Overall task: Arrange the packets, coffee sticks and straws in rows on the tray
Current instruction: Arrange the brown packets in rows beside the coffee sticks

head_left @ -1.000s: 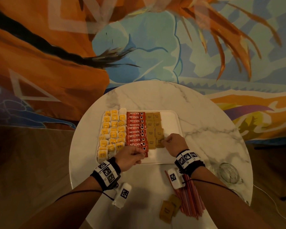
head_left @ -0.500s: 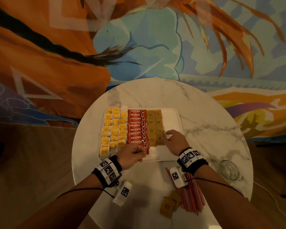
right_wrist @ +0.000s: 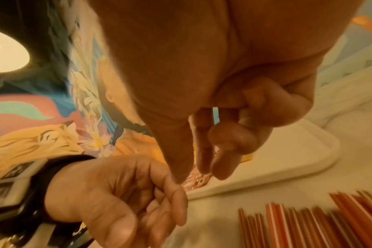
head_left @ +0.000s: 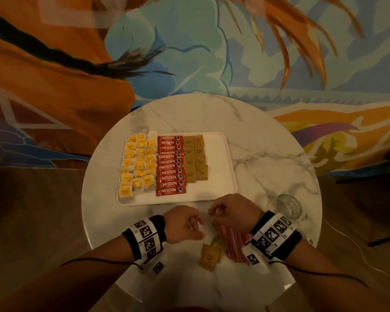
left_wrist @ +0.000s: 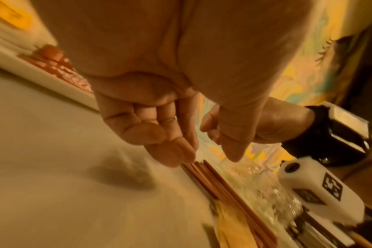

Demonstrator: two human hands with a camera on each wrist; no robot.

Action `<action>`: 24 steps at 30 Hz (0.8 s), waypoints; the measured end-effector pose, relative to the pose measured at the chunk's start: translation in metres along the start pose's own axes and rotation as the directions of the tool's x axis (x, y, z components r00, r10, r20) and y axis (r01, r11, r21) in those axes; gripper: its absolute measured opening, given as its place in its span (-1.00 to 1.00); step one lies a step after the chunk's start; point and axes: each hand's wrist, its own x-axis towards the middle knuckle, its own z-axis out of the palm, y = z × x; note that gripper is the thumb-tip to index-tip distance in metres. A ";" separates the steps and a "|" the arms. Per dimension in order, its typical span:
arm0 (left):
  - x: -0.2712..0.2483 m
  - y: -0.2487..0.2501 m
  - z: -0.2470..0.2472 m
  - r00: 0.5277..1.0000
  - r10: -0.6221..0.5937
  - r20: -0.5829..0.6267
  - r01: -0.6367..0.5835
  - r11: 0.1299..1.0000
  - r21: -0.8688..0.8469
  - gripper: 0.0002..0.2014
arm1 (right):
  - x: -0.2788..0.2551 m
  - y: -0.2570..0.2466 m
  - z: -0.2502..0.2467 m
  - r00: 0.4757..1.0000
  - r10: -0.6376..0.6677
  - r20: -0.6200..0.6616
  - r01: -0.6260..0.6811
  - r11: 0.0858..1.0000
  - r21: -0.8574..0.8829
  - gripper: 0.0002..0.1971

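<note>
Tray [head_left: 221, 167]: white, rectangular, centre of the head frame, on the marble table [head_left: 268, 154]; I see its right part bare.
Yellow packets [head_left: 139, 167]: three columns at the tray's left end.
Coffee sticks [head_left: 171, 165]: red, stacked in one column just right of the yellow packets, touching them.
Brown packets [head_left: 195, 158]: two columns beside the sticks, stopping short of the tray's near edge.
Straws [head_left: 234, 242]: red-and-white bundle lying on the table below the tray, lower centre-right of the frame, partly under my right wrist.
Loose brown packets [head_left: 211, 255]: a few on the table, touching the left side of the straw bundle.
Left hand [head_left: 182, 224]: below the tray's near edge, fingers loosely curled, nothing held; fingertips hang just above the straw ends in the left wrist view.
Right hand [head_left: 232, 210]: just right of the left hand, above the straw ends; fingers loosely curled, thumb near fingertips, nothing visible between them.
Glass [head_left: 288, 206]: clear, right of my right wrist, on the table.
Backdrop [head_left: 189, 52]: painted mural, orange and blue, upper half of the frame.
</note>
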 end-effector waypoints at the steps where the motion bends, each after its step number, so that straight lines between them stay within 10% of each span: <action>1: -0.001 0.003 0.006 1.000 0.014 0.015 -0.014 0.999 0.048 -0.58 | -0.005 0.001 0.004 0.999 -0.017 0.048 0.019 0.999 -0.040 -0.76; 11: -0.003 0.014 0.054 0.998 0.002 0.069 -0.025 0.944 0.329 -0.53 | -0.035 0.005 0.036 0.963 -0.104 0.248 0.142 0.980 -0.141 -0.85; 24: -0.001 0.007 0.046 1.000 0.003 -0.002 -0.002 0.982 0.191 -0.82 | -0.033 0.008 0.039 0.964 -0.171 0.203 0.207 0.963 -0.171 -0.83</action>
